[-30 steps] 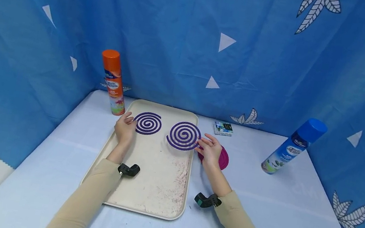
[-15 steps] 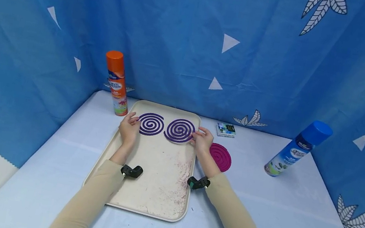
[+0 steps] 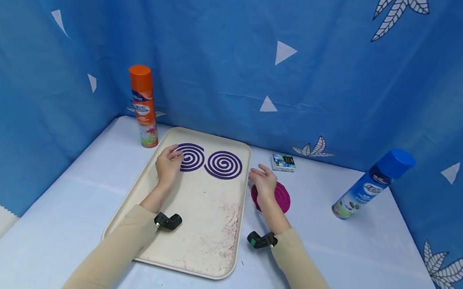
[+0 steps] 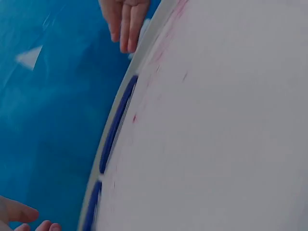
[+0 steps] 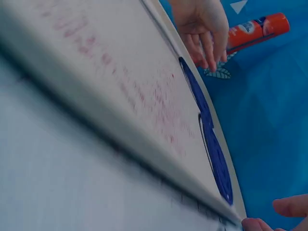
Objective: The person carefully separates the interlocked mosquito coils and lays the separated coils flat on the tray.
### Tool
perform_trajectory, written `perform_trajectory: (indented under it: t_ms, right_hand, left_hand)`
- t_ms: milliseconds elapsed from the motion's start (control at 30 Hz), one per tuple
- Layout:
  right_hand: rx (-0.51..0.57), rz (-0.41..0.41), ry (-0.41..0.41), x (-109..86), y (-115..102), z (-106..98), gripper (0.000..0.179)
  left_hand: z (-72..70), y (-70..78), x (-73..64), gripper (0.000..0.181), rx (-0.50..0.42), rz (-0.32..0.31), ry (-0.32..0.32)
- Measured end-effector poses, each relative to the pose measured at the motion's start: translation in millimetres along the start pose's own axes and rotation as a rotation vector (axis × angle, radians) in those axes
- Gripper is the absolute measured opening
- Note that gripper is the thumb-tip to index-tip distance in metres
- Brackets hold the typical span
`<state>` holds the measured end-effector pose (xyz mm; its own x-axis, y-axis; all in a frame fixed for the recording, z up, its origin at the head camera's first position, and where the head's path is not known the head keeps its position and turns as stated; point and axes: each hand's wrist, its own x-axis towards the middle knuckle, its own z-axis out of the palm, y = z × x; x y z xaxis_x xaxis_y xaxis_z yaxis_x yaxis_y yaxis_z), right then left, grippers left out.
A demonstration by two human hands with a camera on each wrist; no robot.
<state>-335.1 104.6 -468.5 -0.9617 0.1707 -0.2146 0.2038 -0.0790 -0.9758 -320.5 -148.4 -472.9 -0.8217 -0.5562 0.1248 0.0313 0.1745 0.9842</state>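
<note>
Two dark purple mosquito coils lie side by side at the far end of a cream tray: the left coil [image 3: 192, 158] and the right coil [image 3: 223, 165]. My left hand [image 3: 168, 165] hovers at the left coil's outer edge, overlapping it in the head view, fingers loosely bent and holding nothing. Just past the tray's right rim is my right hand [image 3: 265, 182], empty, fingers relaxed. It partly covers a magenta coil [image 3: 281, 198] on the table. In the right wrist view both purple coils sit flat against the tray's far end, with my left hand [image 5: 204, 29] beyond them.
The cream tray [image 3: 186, 228] has reddish specks on its right side. An orange spray can [image 3: 144, 108] stands at its far left corner, a blue spray can [image 3: 367, 189] farther right. A small box [image 3: 283, 163] lies behind the magenta coil. A blue curtain [image 3: 228, 53] closes off the back.
The right purple coil, held by my right hand earlier, came left and down onto the tray beside the other. My right hand let go and moved back right. My left hand shifted slightly right.
</note>
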Motion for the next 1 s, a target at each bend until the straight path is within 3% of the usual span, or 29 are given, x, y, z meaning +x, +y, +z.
perform_trajectory:
  t_ms: [133,333,367,433,567,600,667,767,867,1000]
  right_hand:
    - [-0.060,0.004,-0.015,-10.3,-8,-29,0.051]
    - [-0.246,-0.051,0.060,-11.9,0,-67,0.043]
    - [-0.266,-0.060,0.074,-12.6,2,-72,0.043]
    - [-0.312,-0.080,0.092,-14.3,6,-80,0.044]
    - [-0.402,-0.100,0.095,-22.7,11,-89,0.046]
    - [-0.432,-0.109,0.088,-25.8,11,-89,0.047]
    - [-0.478,-0.119,0.073,-31.7,11,-88,0.048]
    - [-0.509,-0.125,0.064,-35.9,10,-88,0.048]
    - [-0.444,-0.086,0.063,-33.5,7,-94,0.048]
    - [-0.281,-0.008,0.068,-27.9,2,-107,0.051]
  left_hand:
    - [15.2,15.5,-19.0,0.036,-0.003,-0.017,-0.147]
    - [54.7,29.3,-62.0,0.043,-0.040,-0.089,-0.491]
    - [62.7,23.8,-68.0,0.046,-0.066,-0.055,-0.555]
    - [74.1,25.3,-83.9,0.052,-0.030,-0.060,-0.665]
    - [87.1,37.5,-112.4,0.071,0.069,-0.185,-0.896]
    - [85.4,52.5,-121.2,0.072,0.115,-0.243,-0.930]
    - [89.9,58.2,-129.7,0.078,0.102,-0.298,-0.972]
    - [96.7,60.4,-136.2,0.080,0.036,-0.313,-0.952]
    - [103.8,55.2,-138.0,0.077,-0.004,-0.320,-0.897]
    - [106.5,54.7,-140.0,0.069,-0.005,-0.326,-0.858]
